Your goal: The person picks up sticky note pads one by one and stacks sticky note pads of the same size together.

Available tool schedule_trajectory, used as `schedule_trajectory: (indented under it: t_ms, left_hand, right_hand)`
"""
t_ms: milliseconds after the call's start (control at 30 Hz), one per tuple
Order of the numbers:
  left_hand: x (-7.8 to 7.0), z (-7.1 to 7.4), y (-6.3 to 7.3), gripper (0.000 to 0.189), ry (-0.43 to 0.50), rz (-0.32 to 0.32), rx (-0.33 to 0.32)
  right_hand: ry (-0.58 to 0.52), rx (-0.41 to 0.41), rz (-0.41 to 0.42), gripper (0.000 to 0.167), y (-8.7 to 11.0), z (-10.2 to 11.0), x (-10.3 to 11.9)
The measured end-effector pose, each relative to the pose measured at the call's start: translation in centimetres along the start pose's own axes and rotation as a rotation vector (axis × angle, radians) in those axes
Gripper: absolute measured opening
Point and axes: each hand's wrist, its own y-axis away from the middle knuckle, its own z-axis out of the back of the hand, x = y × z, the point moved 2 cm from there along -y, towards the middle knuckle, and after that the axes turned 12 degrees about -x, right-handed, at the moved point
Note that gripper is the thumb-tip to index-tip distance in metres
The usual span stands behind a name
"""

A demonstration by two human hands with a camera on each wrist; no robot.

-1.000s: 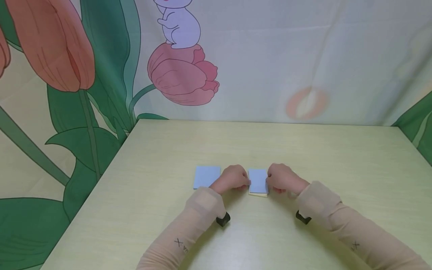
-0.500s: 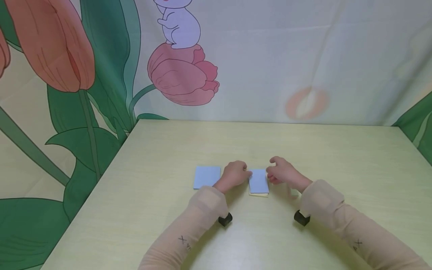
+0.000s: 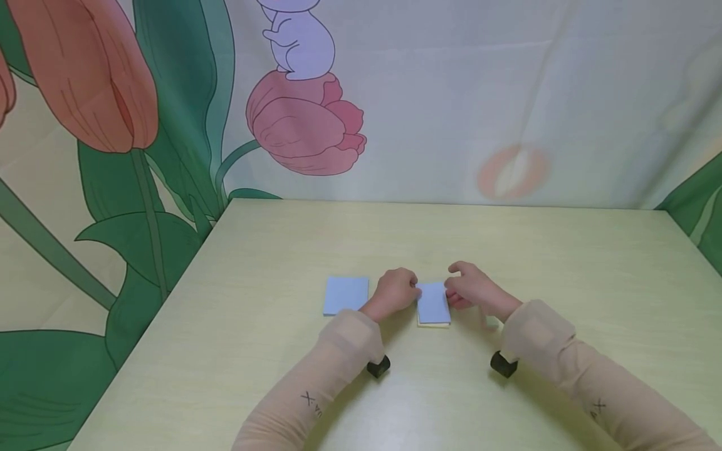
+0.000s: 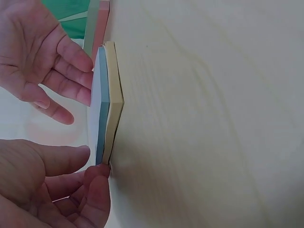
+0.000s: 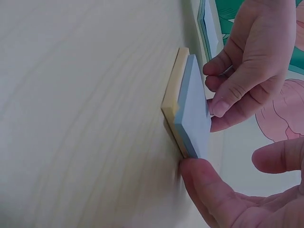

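A light-blue sticky note pad (image 3: 433,303) lies on a yellow sticky note pad (image 4: 115,90), their edges nearly lined up. At the stack's left side, my left hand (image 3: 393,292) has its fingers curled against the edge and its thumb (image 5: 223,107) at the blue pad's rim, pinching it lightly. My right hand (image 3: 476,290) is at the right side. Its fingertips (image 5: 197,168) touch the pads' edge, while its thumb (image 5: 275,156) stays raised and apart from them.
A square blue pad (image 3: 346,295) rests on the pale wooden table (image 3: 271,263), left of the left hand. Beyond the stack in the left wrist view is a pink and green pad stack (image 4: 99,21), mostly hidden by the right wrist in the head view. A printed cloth (image 3: 429,113) hangs behind.
Both hands have shifted slightly away from me along the stack's sides. The right hand's fingers have spread and its thumb lifted. The blue pad now covers more of the yellow one.
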Motion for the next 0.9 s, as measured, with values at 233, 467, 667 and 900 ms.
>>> schedule_trajectory:
  t_ms: [233,467,667,900]
  left_hand:
    - [0.0,0.1,0.1,0.033,0.010,0.010,-0.001]
    - [0.1,0.6,1.1,0.038,-0.010,0.032,0.016]
    - [0.3,0.9,2.1,0.039,0.009,0.013,0.059]
    - [0.3,0.8,2.7,0.038,0.052,-0.032,0.075]
  right_hand:
    - [-0.038,0.020,-0.025,0.050,0.2,0.1,-0.2]
    - [-0.047,0.021,-0.025,0.050,0.8,0.1,-0.4]
    - [-0.079,0.042,-0.016,0.050,1.6,0.0,-0.9]
    - [-0.113,0.054,-0.029,0.050,1.9,-0.2,-1.3]
